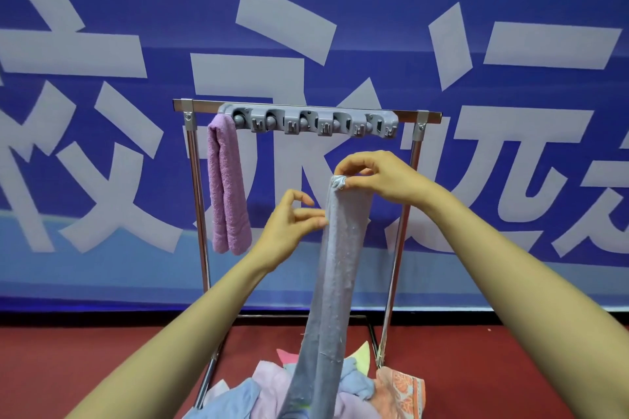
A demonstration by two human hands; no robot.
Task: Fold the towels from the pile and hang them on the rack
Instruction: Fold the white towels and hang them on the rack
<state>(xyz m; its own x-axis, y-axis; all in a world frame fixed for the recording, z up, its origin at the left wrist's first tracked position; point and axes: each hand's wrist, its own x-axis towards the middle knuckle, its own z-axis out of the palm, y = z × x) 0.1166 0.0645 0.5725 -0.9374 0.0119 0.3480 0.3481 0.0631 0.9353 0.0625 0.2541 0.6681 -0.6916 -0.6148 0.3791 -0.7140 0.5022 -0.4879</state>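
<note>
From the pile [265,383] at 6 o'clock the grey-blue towel [337,275] rises as a narrow strip, long axis upright. The left hand [289,224] pinches its edge from 9 o'clock. The right hand [377,180] pinches the top end, nearer the rack [420,122], whose free clips [323,124] lie toward 12 o'clock beyond the fingers, right of the hung purple towel [226,187].

Even, bright lighting with soft shadows; wide-angle bending at the edges (focus perhaps slightly soft throughout).
</note>
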